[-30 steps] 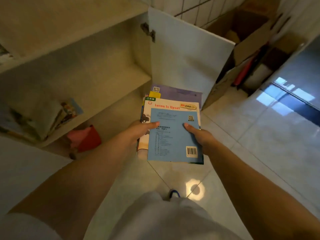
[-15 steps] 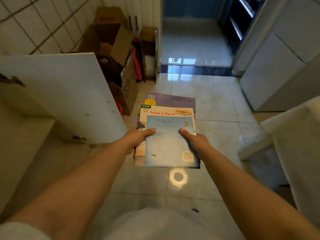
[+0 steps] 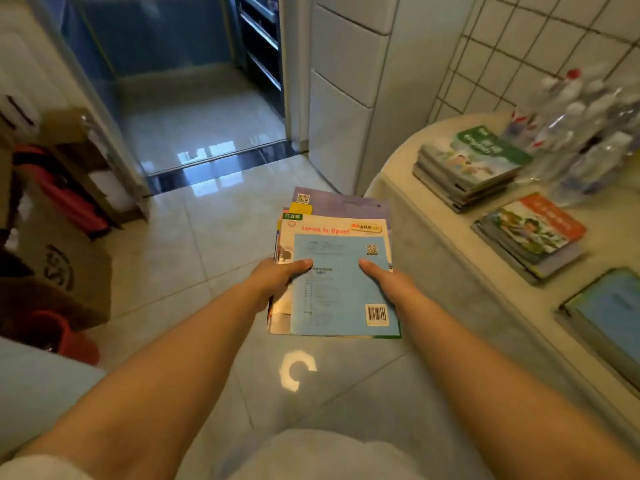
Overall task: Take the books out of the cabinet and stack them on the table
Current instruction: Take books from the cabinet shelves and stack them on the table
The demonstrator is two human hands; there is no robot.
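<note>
Cardboard boxes (image 3: 59, 271) stacked at left w/ a red item (image 3: 69, 199) tucked among them, red bucket-like thing (image 3: 65, 337) below, blurry. Clear plastic bottles (image 3: 585, 133) bunched by the tiled wall (image 3: 540, 46). Glossy floor tiles (image 3: 214, 216) run to a dark threshold strip (image 3: 221, 164).

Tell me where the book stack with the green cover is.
Right side of the head view, the green-topped stack sits on the table, beside plastic bottles.

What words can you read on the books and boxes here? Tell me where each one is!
"Lorna Is Upset": red letters on the white book in the held pile.
Green tag above it: small characters, too blurred to read.
Top blue book: small print, barcode and QR code, unreadable.
Table stacks, green-topped and orange-topped: titles blurred.
Cardboard box: dark logo, no readable words.
</note>
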